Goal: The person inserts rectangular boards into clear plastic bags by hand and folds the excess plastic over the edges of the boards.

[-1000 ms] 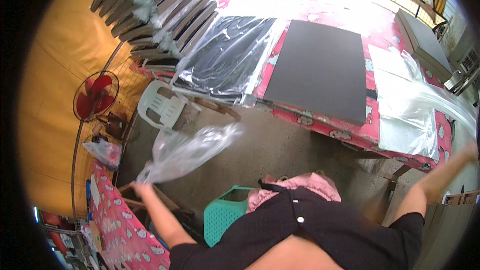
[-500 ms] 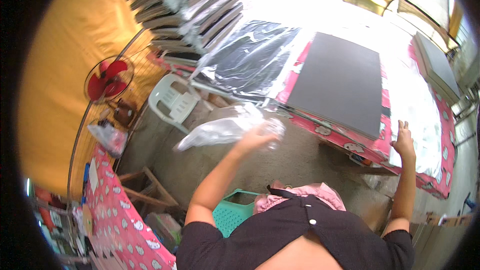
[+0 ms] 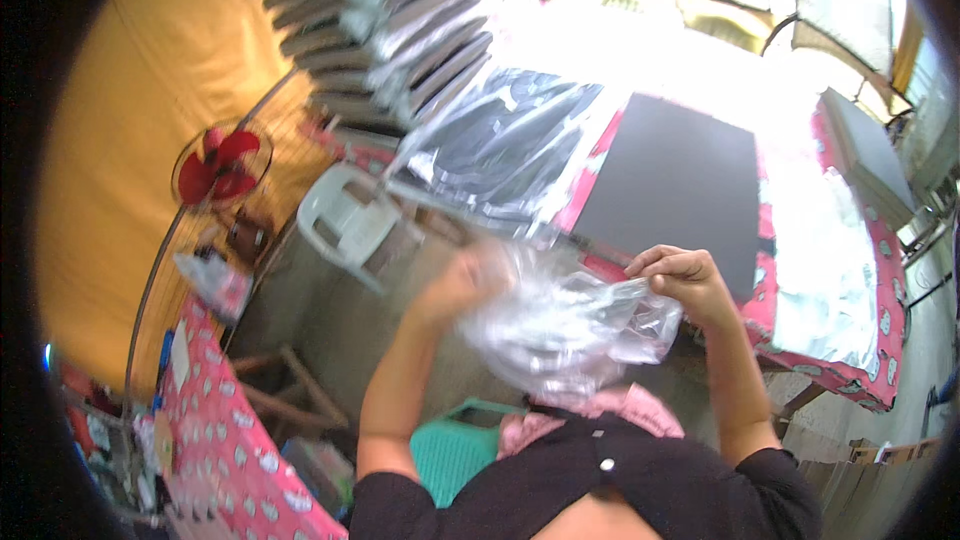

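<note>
A crumpled clear plastic bag [image 3: 560, 330] hangs in front of my body, between both hands. My right hand [image 3: 682, 280] pinches its right edge, fingers closed on the film. At the bag's left side is my left hand [image 3: 462, 285], smeared by motion, so its fingers do not show clearly. Just beyond, a flat dark grey panel [image 3: 675, 185] lies on the table with the pink patterned cloth [image 3: 590, 195]. Left of that panel lies a dark panel wrapped in clear plastic [image 3: 505, 145].
A tall stack of panels [image 3: 375, 25] stands at the far left. Nearer are a white plastic chair [image 3: 350, 225], a red-bladed fan [image 3: 220, 165] and a green stool [image 3: 450, 455]. White plastic sheets [image 3: 825, 280] lie on the table's right part, beside a thick grey stack [image 3: 865, 155].
My right hand has come left from beside the table and taken hold of the bag's edge. The bag has moved right and nearer my body; my left hand has shifted slightly left.
</note>
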Demonstrator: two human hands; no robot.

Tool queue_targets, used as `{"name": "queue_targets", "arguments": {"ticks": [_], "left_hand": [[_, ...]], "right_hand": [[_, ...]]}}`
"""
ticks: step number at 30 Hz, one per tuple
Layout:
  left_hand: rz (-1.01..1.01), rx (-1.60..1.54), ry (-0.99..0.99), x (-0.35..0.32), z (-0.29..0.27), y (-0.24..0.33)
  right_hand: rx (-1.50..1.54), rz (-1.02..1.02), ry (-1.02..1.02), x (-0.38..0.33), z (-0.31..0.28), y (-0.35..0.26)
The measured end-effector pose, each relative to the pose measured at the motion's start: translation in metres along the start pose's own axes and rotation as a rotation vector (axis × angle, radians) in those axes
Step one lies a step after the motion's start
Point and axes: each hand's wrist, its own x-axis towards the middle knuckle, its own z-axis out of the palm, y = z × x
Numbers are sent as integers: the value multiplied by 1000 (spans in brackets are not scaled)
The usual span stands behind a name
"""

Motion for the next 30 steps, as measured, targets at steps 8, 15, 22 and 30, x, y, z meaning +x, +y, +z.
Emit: {"name": "queue_targets", "arguments": {"ticks": [8,15,22,30], "left_hand": [[6,-222,-47,2,15,15],[47,-127,529,40,49,44],[35,276,-359,27,-59,-32],[77,-1050,-655,34,-24,-27]], "right_hand": [[144,-327,295,12,-19,-27],[-43,111,-283,-8,39,28],[-191,14,-378,-57,-31,-14],[-267,338,-471,-105,-38,15]]}}
